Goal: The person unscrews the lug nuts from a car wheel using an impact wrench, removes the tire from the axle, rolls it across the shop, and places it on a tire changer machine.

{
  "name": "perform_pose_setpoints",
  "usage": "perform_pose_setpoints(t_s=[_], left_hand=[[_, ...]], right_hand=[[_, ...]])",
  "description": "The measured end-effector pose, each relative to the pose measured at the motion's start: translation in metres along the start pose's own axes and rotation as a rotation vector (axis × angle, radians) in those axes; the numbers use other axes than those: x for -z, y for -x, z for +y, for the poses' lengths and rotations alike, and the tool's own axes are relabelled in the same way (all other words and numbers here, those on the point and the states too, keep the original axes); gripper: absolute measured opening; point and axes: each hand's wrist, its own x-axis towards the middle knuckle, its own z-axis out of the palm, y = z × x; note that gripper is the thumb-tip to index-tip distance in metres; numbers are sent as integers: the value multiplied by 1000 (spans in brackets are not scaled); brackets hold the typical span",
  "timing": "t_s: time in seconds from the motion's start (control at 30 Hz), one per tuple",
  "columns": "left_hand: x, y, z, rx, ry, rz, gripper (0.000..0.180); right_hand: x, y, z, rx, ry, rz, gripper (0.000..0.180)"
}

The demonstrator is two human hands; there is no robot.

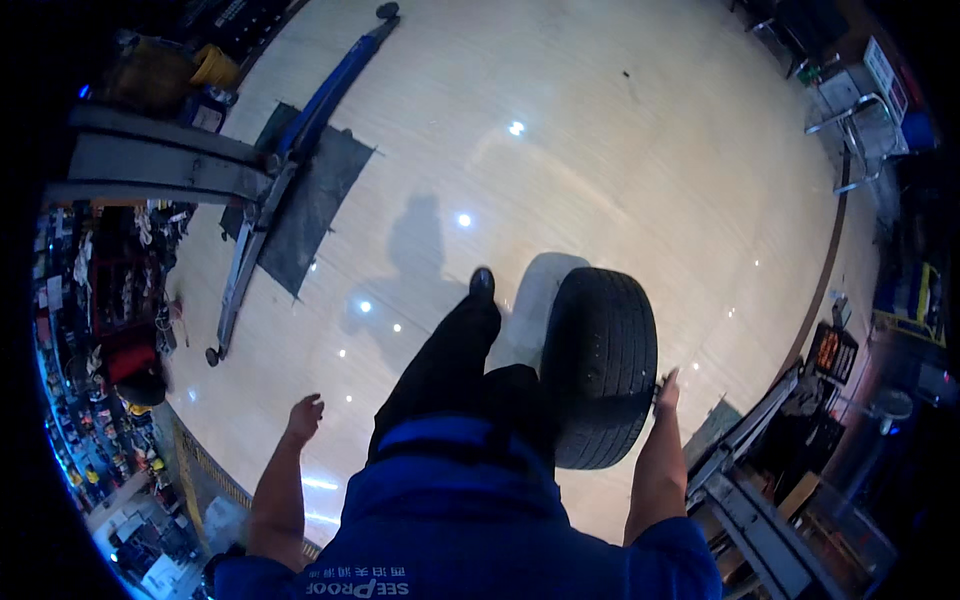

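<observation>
Black tyre (600, 365) with grooved tread, upright on pale cream glossy floor (620, 170) dotted with white light spots. Left of the tyre, black trousers (450, 360) and black shoe (482, 282); below it, bright blue shirt (470, 520) with white lettering. Far left of the tyre, blue lift arm (330, 90) over a dark grey mat (315, 200); yellow container (215, 67) beyond.

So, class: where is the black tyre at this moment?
In the head view, the black tyre stands upright on the pale floor, right of centre, beside the person's dark trouser leg, with the right hand at its right edge.
</observation>
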Motion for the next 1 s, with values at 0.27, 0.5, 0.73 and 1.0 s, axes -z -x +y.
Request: perform_pose_setpoints(t_s=[0.27, 0.5, 0.73, 1.0], left_hand=[[115, -84, 271, -216, -114, 79, 42], [128, -168, 393, -269, -439, -31, 44], [167, -188, 417, -89, -281, 109, 38], [174, -191, 308, -299, -643, -30, 35]], right_hand=[[-64, 5, -95, -46, 131, 166, 93], [-156, -71, -388, 292, 685, 107, 80], [-170, -133, -410, -15, 116, 89, 91], [-291, -147, -649, 67, 496, 104, 88]])
